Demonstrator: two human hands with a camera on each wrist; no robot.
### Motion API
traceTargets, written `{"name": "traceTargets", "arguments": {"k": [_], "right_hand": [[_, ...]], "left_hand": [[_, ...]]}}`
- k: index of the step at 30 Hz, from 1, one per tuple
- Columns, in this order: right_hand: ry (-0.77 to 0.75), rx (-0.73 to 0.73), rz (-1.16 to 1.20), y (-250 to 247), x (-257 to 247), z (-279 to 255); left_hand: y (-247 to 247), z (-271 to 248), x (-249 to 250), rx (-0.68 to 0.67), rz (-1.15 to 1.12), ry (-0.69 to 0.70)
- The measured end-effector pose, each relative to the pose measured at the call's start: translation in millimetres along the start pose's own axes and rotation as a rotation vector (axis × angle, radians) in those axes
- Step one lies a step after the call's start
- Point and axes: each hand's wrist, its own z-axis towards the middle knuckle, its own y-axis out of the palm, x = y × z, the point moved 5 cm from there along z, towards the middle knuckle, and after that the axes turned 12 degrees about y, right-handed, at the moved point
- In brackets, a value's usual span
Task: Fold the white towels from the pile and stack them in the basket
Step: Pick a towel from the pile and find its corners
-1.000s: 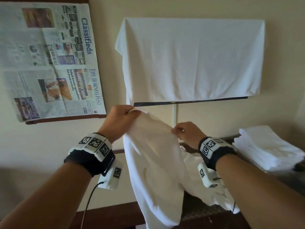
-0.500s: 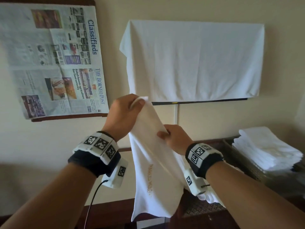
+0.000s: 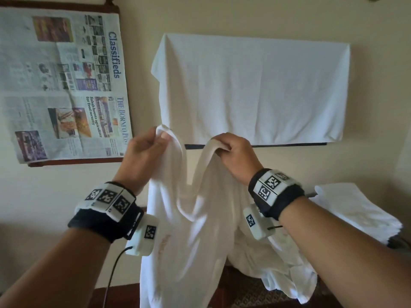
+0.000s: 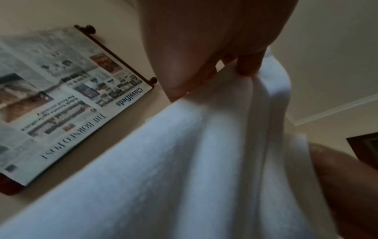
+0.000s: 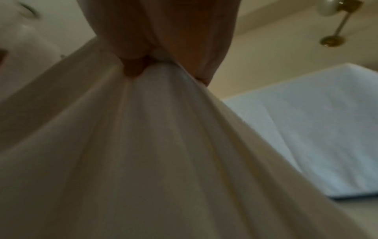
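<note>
The left hand [image 3: 145, 150] pinches one upper corner of the white towel [image 3: 189, 241] and the right hand [image 3: 233, 152] pinches the other upper edge, fingers curled on the cloth. The towel hangs in the air between them, sagging in the middle (the hands are near each other). Folded towels [image 3: 355, 212] lie at the right.

Left hand [image 3: 145, 150] and right hand [image 3: 233, 152] raised, fingers pinched closed.
</note>
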Motion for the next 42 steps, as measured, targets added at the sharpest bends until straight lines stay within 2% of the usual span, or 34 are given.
{"name": "traceTargets", "arguments": {"k": [4,7,9,12,15,17,19,21,23,25,27,29,32,37,42], "right_hand": [[-0.077,0.038,0.016,-33.0,-31.1,15.0],[-0.053,0.096,0.021,-55.3,-24.2,18.5],[-0.02,0.105,0.008,-67.5,-8.9,12.1],[0.011,0.035,-0.029,-71.2,27.4,-7.4],[0.148,-0.105,-0.214,-59.6,81.6,-27.0],[0.303,-0.259,-0.406,-49.8,134.5,-43.9],[0.44,-0.339,-0.509,-47.3,187.9,-61.2],[0.569,-0.273,-0.448,-54.4,224.5,-67.9],[0.636,-0.156,-0.31,-58.3,231.5,-59.0],[0.59,-0.127,-0.157,-52.7,205.7,-40.0],[0.443,-0.197,-0.013,-40.6,155.1,-21.5],[0.293,-0.236,-0.021,-31.2,103.9,-8.0],[0.131,-0.174,-0.038,-23.1,44.6,6.7],[0.02,-0.146,-0.08,-1.6,-17.1,13.8],[0.081,-0.21,-0.016,21.3,-30.0,-10.8]], "left_hand": [[58.5,13.7,2.8,-0.094,-0.14,-0.12],[98.0,15.3,0.6,-0.122,-0.24,-0.201],[115.5,17.7,-0.9,-0.141,-0.183,-0.181],[138.4,16.3,-4.6,-0.2,-0.052,-0.136],[143.6,14.6,-11.7,-0.172,0.024,-0.161],[139.7,13.8,-13.3,-0.167,0.032,-0.176],[130.8,13.5,-13.3,-0.156,0.042,-0.179],[115.7,10.6,-14.8,-0.116,0.047,-0.19],[100.7,3.7,-18.6,-0.104,0.018,-0.21],[91.4,-5.5,-21.5,-0.108,-0.005,-0.239],[86.7,-11.0,-21.3,-0.106,0.004,-0.243],[83.7,-13.0,-20.7,-0.106,0.029,-0.226],[74.0,-13.6,-23.8,-0.071,0.007,-0.229],[59.5,-14.0,-21.1,-0.051,-0.117,-0.272],[33.3,-10.1,-10.0,-0.082,-0.013,-0.194]]}}
